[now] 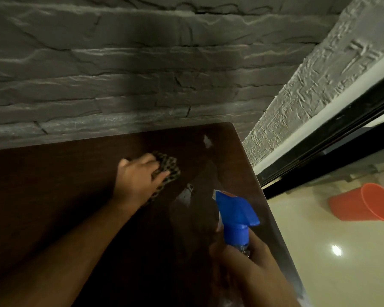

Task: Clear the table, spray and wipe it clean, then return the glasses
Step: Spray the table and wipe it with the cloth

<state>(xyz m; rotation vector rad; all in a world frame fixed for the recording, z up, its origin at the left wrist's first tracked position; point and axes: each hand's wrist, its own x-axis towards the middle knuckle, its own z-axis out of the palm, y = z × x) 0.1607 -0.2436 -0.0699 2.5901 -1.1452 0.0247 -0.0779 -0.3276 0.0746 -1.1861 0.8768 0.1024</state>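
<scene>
- Tabletop (53,196): dark brown wood-look slab, smooth and glossy, rounded far corner, back edge butted against the wall. Light glare patches near the far right corner.
- My left hand (138,180): palm down on the tabletop, fingers (162,175) curled over a cloth (167,167) and pressing it flat to the surface. Forearm runs in from lower left.
- Cloth: dark with a lighter check/mesh pattern, bunched, soft weave. Part of it sticks out past my fingertips, part trails under my wrist.
- Spray bottle (235,218): held upright over the right part of the tabletop, near its right edge. Blue plastic trigger head, angular nozzle pointing away and left, ribbed blue collar below it. Clear neck just shows under the collar; the body is hidden by my hand, so I can't tell the fill level.
- My right hand (244,262): wrapped around the bottle neck and body, fingers closed on it. Blurred at the bottom edge.
- Wall (142,63) behind: grey stacked-stone cladding, rough, horizontal courses.
- Right of that: lighter grey textured plaster column (308,85), then a black metal frame (330,140).
- Floor (319,251): glossy cream tile with a lamp reflection.
- Orange plastic bucket (364,202) on the floor, well apart from the tabletop, tapered round shape. Its inside isn't visible enough to say what it holds.
- No glasses in view.
</scene>
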